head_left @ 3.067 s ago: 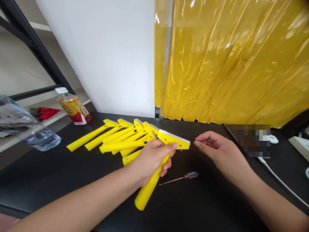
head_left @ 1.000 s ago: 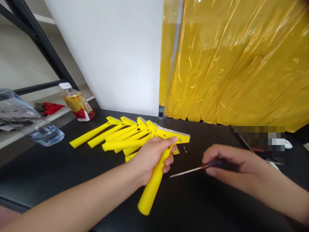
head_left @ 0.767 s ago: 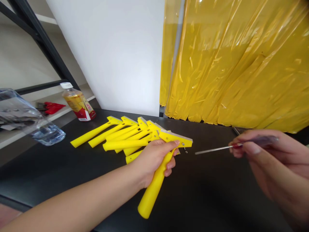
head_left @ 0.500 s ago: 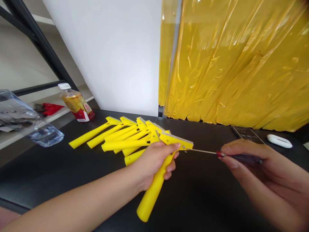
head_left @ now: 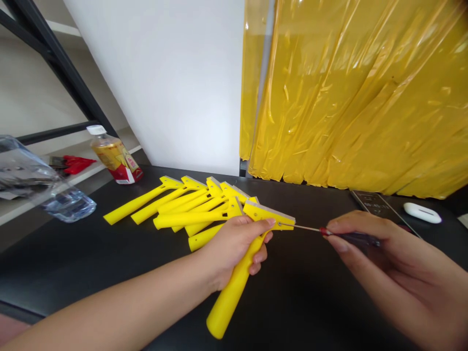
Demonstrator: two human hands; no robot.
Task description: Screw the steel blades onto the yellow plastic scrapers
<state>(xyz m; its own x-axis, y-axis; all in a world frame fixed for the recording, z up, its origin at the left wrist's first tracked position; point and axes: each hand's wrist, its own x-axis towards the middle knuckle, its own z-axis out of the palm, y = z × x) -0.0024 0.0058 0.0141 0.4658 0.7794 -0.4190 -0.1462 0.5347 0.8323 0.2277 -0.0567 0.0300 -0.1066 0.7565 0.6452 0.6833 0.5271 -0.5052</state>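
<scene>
My left hand [head_left: 241, 243] is closed round the neck of a yellow scraper [head_left: 232, 292], its thumb on the head. The scraper's handle slants down toward me, and a grey blade edge runs along its top. Between thumb and fingers my right hand [head_left: 387, 258] pinches a screwdriver [head_left: 353, 237] with a dark handle and a red collar. Its thin shaft points left, and the tip meets a screw [head_left: 280, 224] on the scraper's head. Behind my left hand several more yellow scrapers [head_left: 183, 200] lie overlapping on the black table [head_left: 314, 302].
A drink bottle with a white cap [head_left: 115, 156] and a clear plastic bottle [head_left: 69, 200] stand at the left. A phone [head_left: 373, 204] and a white earbud case [head_left: 422, 213] lie at the right. Yellow plastic sheeting [head_left: 351, 97] and a white panel [head_left: 175, 87] rise behind the table.
My right hand has moved left with the screwdriver, and its tip has come from the edge of the scraper's head onto the screw. The held scraper has shifted slightly right.
</scene>
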